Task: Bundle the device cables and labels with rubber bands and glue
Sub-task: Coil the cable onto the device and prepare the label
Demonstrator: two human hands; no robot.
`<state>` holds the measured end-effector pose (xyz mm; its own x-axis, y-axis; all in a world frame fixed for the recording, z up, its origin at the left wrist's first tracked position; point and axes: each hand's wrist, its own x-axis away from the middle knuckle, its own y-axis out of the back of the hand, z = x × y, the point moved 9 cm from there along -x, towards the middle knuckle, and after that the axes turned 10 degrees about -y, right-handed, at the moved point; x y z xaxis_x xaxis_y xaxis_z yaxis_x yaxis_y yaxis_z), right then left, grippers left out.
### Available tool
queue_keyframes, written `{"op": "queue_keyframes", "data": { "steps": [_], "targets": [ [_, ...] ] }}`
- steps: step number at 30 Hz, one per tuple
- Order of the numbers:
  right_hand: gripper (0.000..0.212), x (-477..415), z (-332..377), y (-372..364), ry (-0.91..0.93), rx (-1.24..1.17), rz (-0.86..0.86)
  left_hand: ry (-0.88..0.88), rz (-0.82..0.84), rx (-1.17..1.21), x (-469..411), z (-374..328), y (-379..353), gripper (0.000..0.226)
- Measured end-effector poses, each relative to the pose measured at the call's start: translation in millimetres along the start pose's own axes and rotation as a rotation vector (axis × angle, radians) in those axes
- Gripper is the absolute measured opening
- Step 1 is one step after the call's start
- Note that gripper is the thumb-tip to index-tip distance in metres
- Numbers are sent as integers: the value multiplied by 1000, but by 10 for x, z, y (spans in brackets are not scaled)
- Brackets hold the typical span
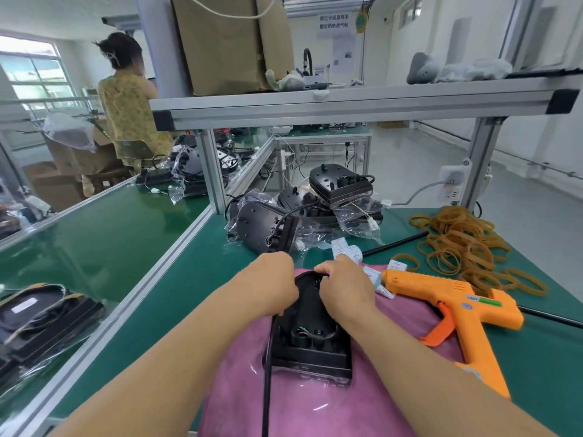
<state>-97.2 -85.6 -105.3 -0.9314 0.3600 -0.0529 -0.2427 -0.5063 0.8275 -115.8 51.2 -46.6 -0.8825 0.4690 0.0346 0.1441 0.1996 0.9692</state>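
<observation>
Black device (310, 342) lies lower centre on pink cloth (284, 405). Left hand (271, 285) and right hand (344, 288) both curl fingers (326, 267) round its cable (267, 389) at the far end. Coil it snug and flat before reaching right for rubber bands (463, 247).

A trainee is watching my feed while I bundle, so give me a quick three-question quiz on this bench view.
1. True or false: the orange glue gun lies on its side, touched by neither hand.
2. The black device rests on: A) bare green mat, B) pink cloth, C) cardboard.
3. Which hand is nearer the rubber band pile?
Key: 1 true; 2 B; 3 the right hand.
</observation>
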Motion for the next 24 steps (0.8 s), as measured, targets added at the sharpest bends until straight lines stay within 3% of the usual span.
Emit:
{"op": "queue_keyframes", "data": {
  "steps": [4,8,11,16,18,21,22,23,24],
  "targets": [
    [44,-28,-2,10,-25,12,-8,-9,12,76,422,-17,-104,21],
    [42,-4,1,16,-10,32,-41,-13,-119,174,740,-71,-341,19],
    [42,2,7,20,-8,32,-55,38,-171,42,816,-57,-508,37],
    [43,22,11,41,-10,51,-90,115,-73,-157,813,-9,-734,55],
    [43,30,10,44,-11,54,-96,158,-80,-135,839,-16,-786,59],
    [42,29,17,45,-10,70,-100,73,-93,-115,1004,-159,-805,82],
    [42,30,18,46,-9,73,-101,11,-119,-150,1070,-248,-779,80],
    [42,29,18,46,-9,73,-100,13,-4,-112,1109,-261,-830,77],
    [42,30,21,46,-9,77,-96,38,-9,-99,1079,-241,-765,71]
  ]
}}
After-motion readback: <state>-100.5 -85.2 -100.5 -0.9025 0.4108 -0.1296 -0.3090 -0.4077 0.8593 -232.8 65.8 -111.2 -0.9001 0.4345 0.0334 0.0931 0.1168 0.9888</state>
